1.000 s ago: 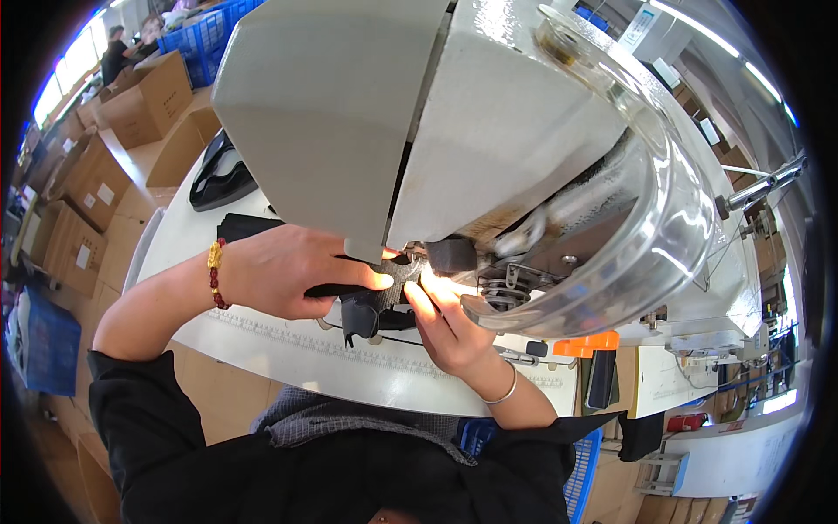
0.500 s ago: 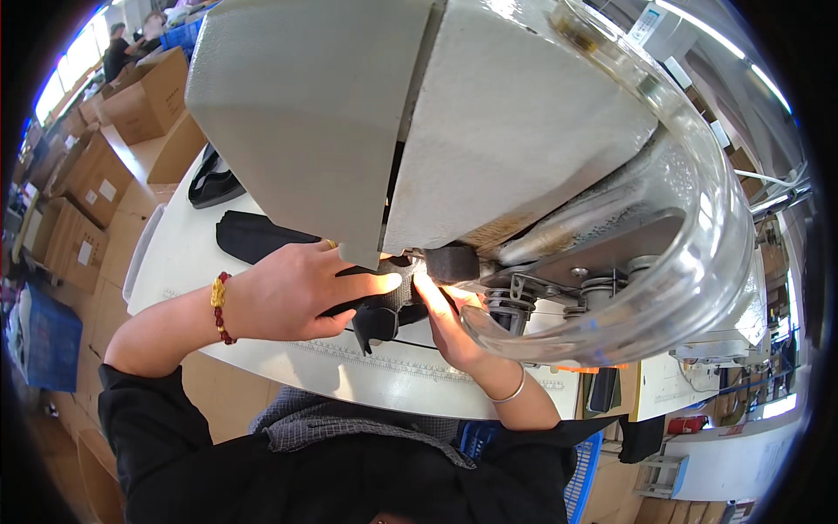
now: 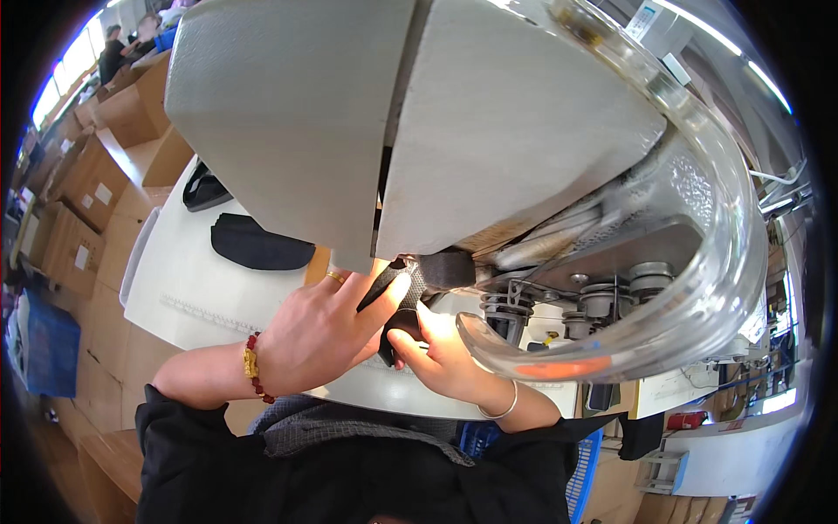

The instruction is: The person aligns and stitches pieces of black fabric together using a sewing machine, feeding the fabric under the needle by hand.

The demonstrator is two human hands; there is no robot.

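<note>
A sewing machine head [image 3: 524, 122], large and grey, hangs over my hands. Under its needle area lies a small black fabric piece with a grey mesh-like part [image 3: 403, 301]. My left hand [image 3: 314, 332] grips the piece from the left, its index finger stretched along the grey part near the presser area. From the right, my right hand [image 3: 449, 358] pinches the piece's lower edge between thumb and fingers. The machine head hides the needle. Left of my left hand, a curved black fabric panel [image 3: 260, 243] rests on the white table [image 3: 196, 293].
A clear curved plastic guard [image 3: 733, 218] arcs around the machine's right side, beside metal tension discs [image 3: 506, 310]. A glossy black object [image 3: 205, 188] sits at the table's far left. Cardboard boxes [image 3: 87, 183] and a blue bin [image 3: 48, 345] stand left; a person is far behind.
My left hand has moved right and toward me, uncovering the black panel. My right hand has drawn slightly nearer to me, its thumb now on the fabric. The piece has turned.
</note>
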